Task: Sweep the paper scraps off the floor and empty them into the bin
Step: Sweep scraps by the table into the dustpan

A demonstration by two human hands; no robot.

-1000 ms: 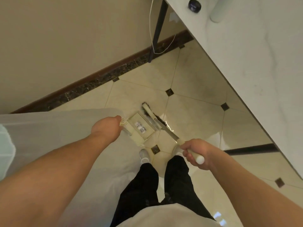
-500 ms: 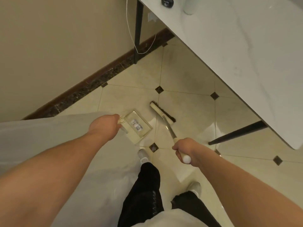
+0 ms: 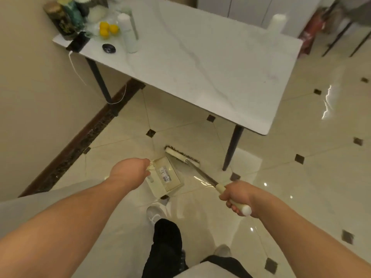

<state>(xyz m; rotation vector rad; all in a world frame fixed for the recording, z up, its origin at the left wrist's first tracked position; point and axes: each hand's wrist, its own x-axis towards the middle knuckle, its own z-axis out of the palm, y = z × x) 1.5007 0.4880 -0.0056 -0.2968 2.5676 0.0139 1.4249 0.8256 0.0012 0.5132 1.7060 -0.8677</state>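
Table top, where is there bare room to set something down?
The table is bare across its middle and right, from the white bottles to the lone white bottle at the far corner. The far left corner is crowded with jars and yellow fruit.

Glossy tiled floor (image 3: 301,197) carries the broom head (image 3: 181,155) and table (image 3: 200,57).

Marble table (image 3: 200,57), yellow fruit (image 3: 107,30), white bottles (image 3: 128,35)

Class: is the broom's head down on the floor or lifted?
Cannot tell for sure. The broom head sits low beside the dustpan, bristles towards the tiles, contact unclear.
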